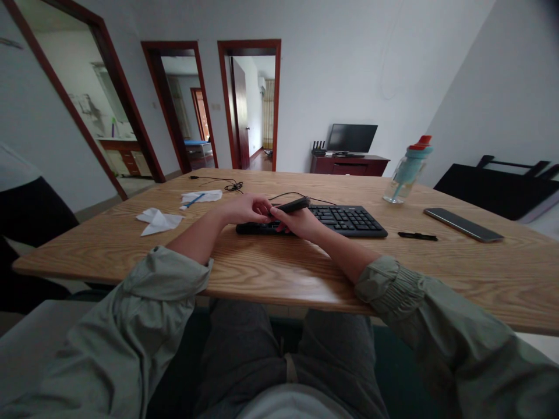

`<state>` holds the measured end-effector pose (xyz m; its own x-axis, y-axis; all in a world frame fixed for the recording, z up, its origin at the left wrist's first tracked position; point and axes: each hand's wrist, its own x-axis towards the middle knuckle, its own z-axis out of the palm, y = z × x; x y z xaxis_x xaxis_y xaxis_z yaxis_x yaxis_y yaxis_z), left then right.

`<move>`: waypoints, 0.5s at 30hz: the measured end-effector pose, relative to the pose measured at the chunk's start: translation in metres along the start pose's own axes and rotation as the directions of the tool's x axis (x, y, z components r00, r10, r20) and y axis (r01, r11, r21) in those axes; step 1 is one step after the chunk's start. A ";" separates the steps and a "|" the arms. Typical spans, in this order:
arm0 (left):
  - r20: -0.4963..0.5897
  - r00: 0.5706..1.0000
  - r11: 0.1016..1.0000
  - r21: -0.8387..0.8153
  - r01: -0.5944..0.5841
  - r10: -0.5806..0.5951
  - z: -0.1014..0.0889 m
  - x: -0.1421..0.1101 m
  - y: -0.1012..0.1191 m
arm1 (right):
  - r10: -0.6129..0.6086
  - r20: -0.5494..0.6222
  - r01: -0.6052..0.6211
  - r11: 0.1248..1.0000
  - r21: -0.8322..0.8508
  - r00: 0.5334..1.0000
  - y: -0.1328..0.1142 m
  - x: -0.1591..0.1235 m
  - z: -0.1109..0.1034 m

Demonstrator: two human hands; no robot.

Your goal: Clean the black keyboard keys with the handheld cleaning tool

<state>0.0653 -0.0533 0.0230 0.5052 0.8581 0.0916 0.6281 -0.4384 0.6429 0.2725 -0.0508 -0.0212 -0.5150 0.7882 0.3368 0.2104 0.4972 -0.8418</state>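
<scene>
A black keyboard [349, 221] lies on the wooden table [262, 267] in front of me. My right hand [301, 224] rests over the keyboard's left half and grips a small dark flat device [293, 205], whose cable trails away behind it. My left hand [247, 209] is closed beside it, its fingertips meeting the same device at its left end. Both forearms lie across the table, with grey-green sleeves pushed back.
Crumpled white tissues [158, 221] and a paper with a blue pen [201, 198] lie at the left. A coiled black cable [233, 186] is behind them. A teal water bottle [408, 171], a black pen [417, 235] and a phone [463, 224] sit at the right. A person's dark sleeve [26, 221] shows at far left.
</scene>
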 end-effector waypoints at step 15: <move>0.019 1.000 0.990 0.139 0.002 -0.005 -0.001 -0.002 0.001 | -0.065 -0.130 0.048 0.991 -0.126 0.989 0.003 -0.002 0.004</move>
<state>0.0636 -0.0553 0.0242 0.5135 0.8549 0.0736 0.7052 -0.4693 0.5315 0.2709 -0.0519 -0.0256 -0.4152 0.7947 0.4427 0.2885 0.5765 -0.7644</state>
